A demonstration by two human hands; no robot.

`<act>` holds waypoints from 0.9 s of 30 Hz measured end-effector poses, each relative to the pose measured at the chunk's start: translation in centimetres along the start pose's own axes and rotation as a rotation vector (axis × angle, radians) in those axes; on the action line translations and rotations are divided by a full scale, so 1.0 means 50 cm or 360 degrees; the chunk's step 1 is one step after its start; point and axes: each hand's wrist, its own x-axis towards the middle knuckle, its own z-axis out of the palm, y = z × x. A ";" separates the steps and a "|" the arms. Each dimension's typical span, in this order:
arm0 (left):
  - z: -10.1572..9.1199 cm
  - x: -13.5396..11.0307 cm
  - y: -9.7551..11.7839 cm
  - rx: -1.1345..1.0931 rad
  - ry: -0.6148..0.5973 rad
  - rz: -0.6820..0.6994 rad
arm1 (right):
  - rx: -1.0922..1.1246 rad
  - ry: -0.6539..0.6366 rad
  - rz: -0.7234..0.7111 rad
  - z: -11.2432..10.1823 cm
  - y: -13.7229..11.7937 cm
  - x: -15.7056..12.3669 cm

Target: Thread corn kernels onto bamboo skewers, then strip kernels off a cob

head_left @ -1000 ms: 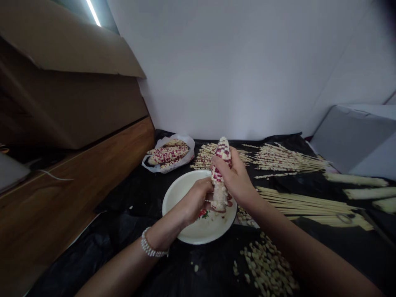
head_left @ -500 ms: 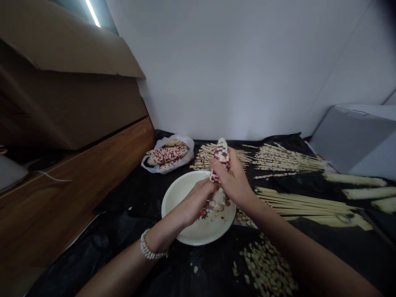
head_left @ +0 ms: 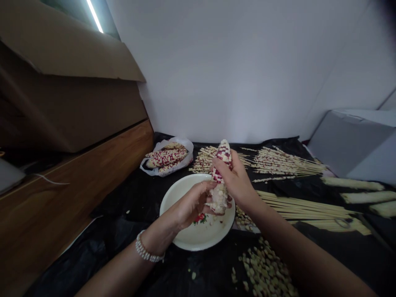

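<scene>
An ear of corn (head_left: pixel 222 156) with white and dark red kernels is held tilted upright above the white bowl (head_left: pixel 212 240). Its lower end is partly stripped of kernels, showing pale cob. My right hand (head_left: pixel 238 179) is wrapped round the ear's upper half, thumb along its front. Around the lower part curl the fingers of my left hand (head_left: pixel 192 203), its thumb against the kernels; some fingertips are hidden behind the cob. A few kernels and a red flower print show inside the bowl. My left wrist wears a beaded bracelet (head_left: pixel 147 247).
More ears of corn (head_left: pixel 167 158) lie in a plastic bag at the back left. Kernel-threaded skewers (head_left: pixel 272 161), bare sticks (head_left: pixel 303 206) and stripped cobs (head_left: pixel 368 197) lie to the right. Loose kernels (head_left: pixel 269 268) are piled in front. A cardboard box (head_left: pixel 77 107) stands left.
My left hand has opened slightly and shifted a little lower on the ear, showing more of the stripped end. My right hand keeps its hold. The view has tipped slightly.
</scene>
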 end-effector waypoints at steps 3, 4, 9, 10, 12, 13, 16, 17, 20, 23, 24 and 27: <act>-0.002 0.002 -0.004 -0.0036 -0.0011 -0.0023 | -0.0020 0.0003 -0.0007 0.002 0.002 0.000; -0.001 0.002 -0.005 -0.0034 -0.0013 -0.0023 | -0.0029 0.0004 -0.0020 0.003 0.003 0.000; 0.011 0.001 0.002 -0.0001 0.0048 -0.0037 | -0.0072 0.0025 -0.0079 0.009 0.006 -0.002; 0.013 0.000 0.003 0.0013 0.0074 -0.0034 | -0.0097 0.0030 -0.0085 0.010 0.005 -0.004; 0.018 -0.001 0.001 0.0035 0.0128 -0.0019 | -0.0153 0.0035 -0.0085 0.012 0.005 -0.007; 0.020 -0.001 -0.001 0.0041 0.0149 -0.0016 | -0.0174 0.0031 -0.0083 0.013 0.005 -0.008; 0.024 0.000 -0.012 0.0068 0.0233 -0.0006 | -0.0199 0.0017 -0.0071 0.017 0.010 -0.010; 0.025 0.000 -0.015 0.0077 0.0264 -0.0003 | -0.0195 0.0006 -0.0071 0.017 0.012 -0.010; 0.023 -0.001 -0.016 0.0080 0.0264 0.0009 | -0.0180 0.0001 -0.0089 0.015 0.014 -0.008; 0.015 -0.004 -0.008 0.0017 0.0092 -0.0012 | -0.0144 0.0023 -0.0098 0.011 0.011 -0.005; 0.012 -0.004 -0.005 -0.0009 0.0049 -0.0034 | -0.0134 0.0031 -0.0098 0.009 0.009 -0.004; 0.007 0.000 -0.003 -0.0048 0.0009 -0.0104 | -0.0113 0.0034 -0.0092 0.009 0.009 -0.004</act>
